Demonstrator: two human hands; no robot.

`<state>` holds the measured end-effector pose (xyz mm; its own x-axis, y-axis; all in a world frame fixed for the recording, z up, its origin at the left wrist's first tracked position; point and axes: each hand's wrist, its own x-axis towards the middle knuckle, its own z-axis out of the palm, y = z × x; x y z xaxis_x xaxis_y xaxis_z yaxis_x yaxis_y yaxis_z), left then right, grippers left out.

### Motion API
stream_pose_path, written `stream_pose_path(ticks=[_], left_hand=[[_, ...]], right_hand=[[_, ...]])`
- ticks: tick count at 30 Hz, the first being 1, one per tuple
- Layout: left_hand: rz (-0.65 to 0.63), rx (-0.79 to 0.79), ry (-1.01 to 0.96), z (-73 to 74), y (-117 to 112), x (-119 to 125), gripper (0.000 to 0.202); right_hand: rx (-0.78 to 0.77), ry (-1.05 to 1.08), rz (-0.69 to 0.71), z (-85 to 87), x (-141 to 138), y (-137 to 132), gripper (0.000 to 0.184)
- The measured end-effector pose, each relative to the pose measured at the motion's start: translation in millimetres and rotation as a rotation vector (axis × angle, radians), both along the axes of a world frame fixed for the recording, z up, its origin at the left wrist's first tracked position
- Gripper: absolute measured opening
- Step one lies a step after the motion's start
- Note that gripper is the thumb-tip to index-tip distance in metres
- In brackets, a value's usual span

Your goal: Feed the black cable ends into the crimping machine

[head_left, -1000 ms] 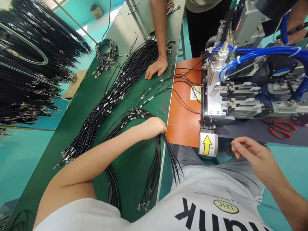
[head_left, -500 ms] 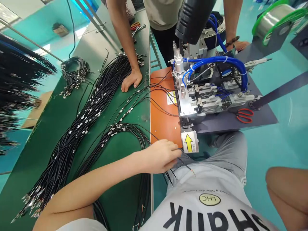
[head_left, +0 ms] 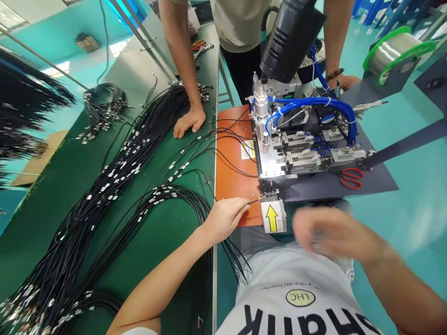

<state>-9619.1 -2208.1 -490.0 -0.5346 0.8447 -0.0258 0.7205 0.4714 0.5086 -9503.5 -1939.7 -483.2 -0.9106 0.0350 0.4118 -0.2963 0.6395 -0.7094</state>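
My left hand (head_left: 226,219) is closed on a thin black cable (head_left: 254,202) over the orange plate (head_left: 235,179). The cable's stripped end, with fine coloured wires, points right, close to the front of the metal machine (head_left: 270,163). Just below that end sits a white roll with a yellow arrow (head_left: 273,217). More black cables hang beneath my left hand at the table edge. My right hand (head_left: 326,232) is in the air right of the roll, above my lap. It is smeared by motion, so its fingers cannot be made out.
Bundled black cables (head_left: 115,177) with white tags cover the green table (head_left: 167,288). Another person's hand (head_left: 190,122) rests beside the bundle. Red-handled scissors (head_left: 352,178) lie on the machine's dark base. A green-rimmed spool (head_left: 398,53) stands behind at right; a black tube (head_left: 291,44) overhangs the machine.
My left hand has moved slightly left and up, and the cable end now points at the machine instead of down toward my lap. My right hand has come in from the right edge.
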Motion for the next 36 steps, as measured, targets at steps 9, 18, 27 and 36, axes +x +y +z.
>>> stream_pose_path(ticks=[9,18,27,36], left_hand=[[0.007,0.014,-0.108,3.0,46,17,0.022],[0.160,0.233,-0.412,-4.1,66,13,0.012],[0.223,0.343,-0.369,-14.5,63,20,0.006],[0.272,0.495,-0.450,-16.2,67,24,0.014]], right_hand=[[-0.411,-0.349,-0.038,-35.3,-18,-35,0.008],[-0.986,-0.553,-0.011,-47.5,-13,-11,0.016],[-1.073,-0.626,0.053,-57.8,-20,-19,0.012],[-0.936,-0.551,0.033,-46.2,-16,-24,0.011]])
